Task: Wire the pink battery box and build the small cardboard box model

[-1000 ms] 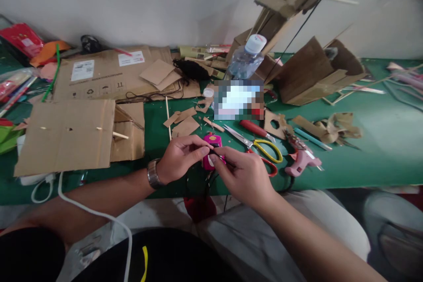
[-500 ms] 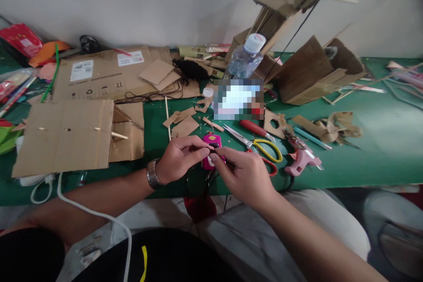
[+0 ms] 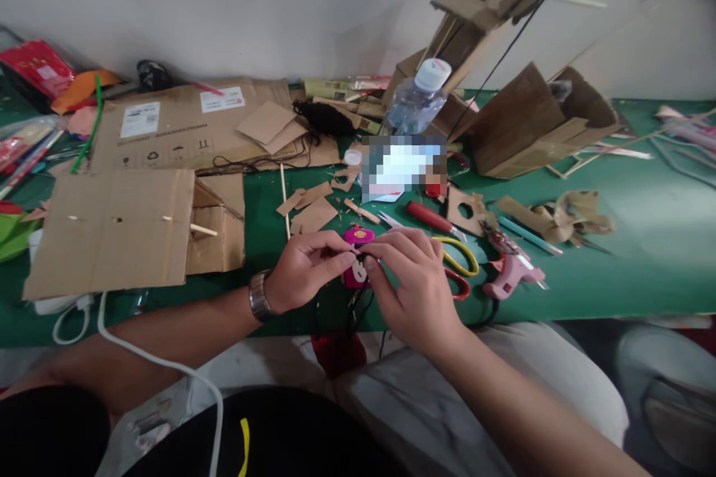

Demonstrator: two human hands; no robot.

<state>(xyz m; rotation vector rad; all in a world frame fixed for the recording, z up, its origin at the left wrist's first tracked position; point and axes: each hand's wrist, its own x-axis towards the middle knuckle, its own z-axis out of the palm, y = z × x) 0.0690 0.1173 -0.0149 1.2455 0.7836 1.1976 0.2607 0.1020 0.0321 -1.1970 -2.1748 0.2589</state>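
Black cord (image 3: 366,288) is pinched at its upper part between the fingertips of my left hand (image 3: 307,268) and my right hand (image 3: 411,283), which almost meet. Its loose strands hang toward the table's front edge. Directly behind the fingertips lies a magenta case (image 3: 358,236), perhaps a tape measure, partly hidden by my hands. Scissors with yellow and red handles (image 3: 462,255) lie just past my right hand, which covers part of them. Farther right rests a pink hot glue gun (image 3: 512,268).
A cardboard box with sticks (image 3: 112,231) stands left. Cardboard scraps (image 3: 313,215), a red-handled tool (image 3: 430,216) and a plastic bottle (image 3: 414,108) lie or stand ahead. Tall cardboard structures (image 3: 520,119) rise at the back right. A white cable (image 3: 162,361) crosses my left forearm.
My right hand's fingers have shifted up and spread over the scissors' blades, while its thumb and fingertip stay at the cord. My left hand has barely moved.
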